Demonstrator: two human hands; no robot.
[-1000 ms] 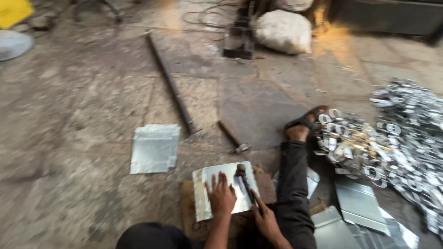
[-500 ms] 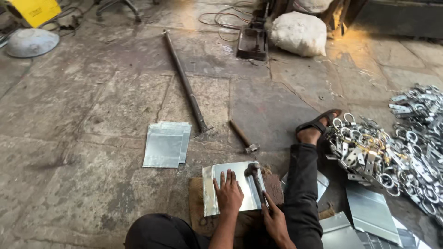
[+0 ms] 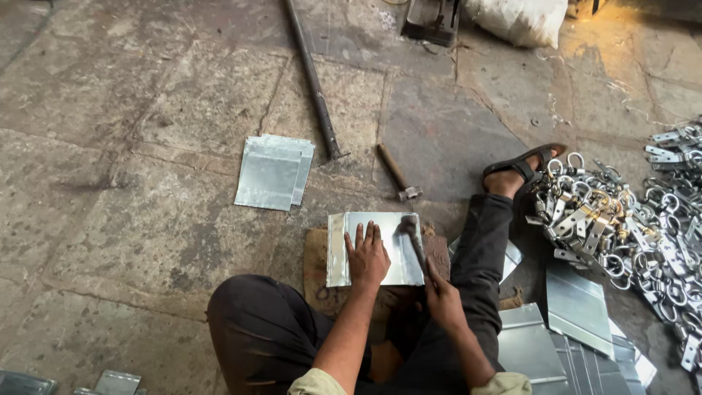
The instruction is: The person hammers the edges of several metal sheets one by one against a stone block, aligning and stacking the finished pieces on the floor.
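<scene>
On the stone floor between my knees, a bright galvanised sheet (image 3: 380, 249) with a folded left edge lies on a brown wooden block (image 3: 318, 256). My left hand (image 3: 367, 257) presses flat on it, fingers spread, holding nothing. My right hand (image 3: 441, 298) is wrapped around the handle of a hammer (image 3: 409, 232), whose head rests on the sheet's right part. To my eye, good blows here need the palm kept clear of the head and the sheet kept flush on the block. A spare hammer (image 3: 398, 175) and a long steel bar (image 3: 313, 80) lie beyond; a stack of dull sheets (image 3: 272, 172) sits left, shiny ringed latches (image 3: 621, 219) heap right.
</scene>
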